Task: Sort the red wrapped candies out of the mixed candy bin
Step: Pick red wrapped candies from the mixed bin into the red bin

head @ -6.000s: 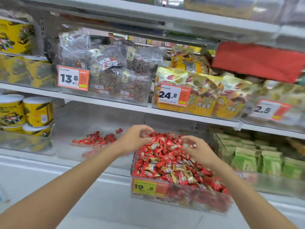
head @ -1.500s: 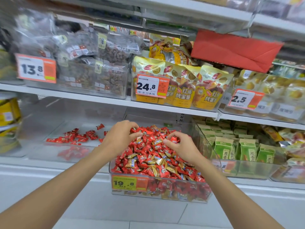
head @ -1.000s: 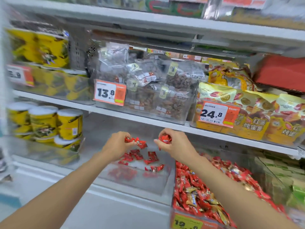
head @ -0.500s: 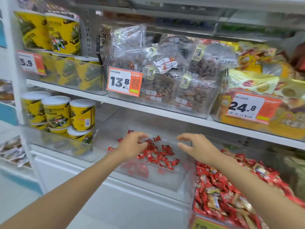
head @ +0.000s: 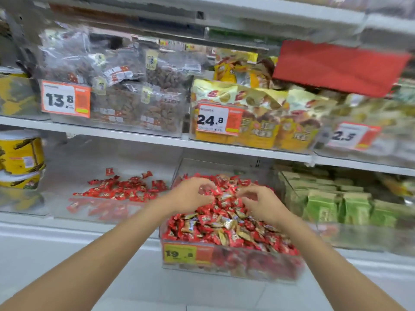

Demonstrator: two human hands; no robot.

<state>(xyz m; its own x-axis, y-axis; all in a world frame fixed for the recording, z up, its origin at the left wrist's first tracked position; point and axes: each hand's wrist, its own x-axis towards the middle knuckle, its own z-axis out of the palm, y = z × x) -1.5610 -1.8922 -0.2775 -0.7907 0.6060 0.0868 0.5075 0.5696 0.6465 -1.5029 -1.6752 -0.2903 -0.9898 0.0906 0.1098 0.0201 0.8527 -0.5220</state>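
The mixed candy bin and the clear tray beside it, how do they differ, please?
The mixed candy bin is heaped with red and gold candies; the clear tray holds a thin scatter of red candies only. The bin bears a 19.8 price tag; the tray shows none. Both are clear plastic.

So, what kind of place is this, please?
Most likely a supermarket or grocery shop, in the snack section. White shelves are lined with orange price tags, sealed snack bags fill them, and the candy bin has its own price, 19.8.
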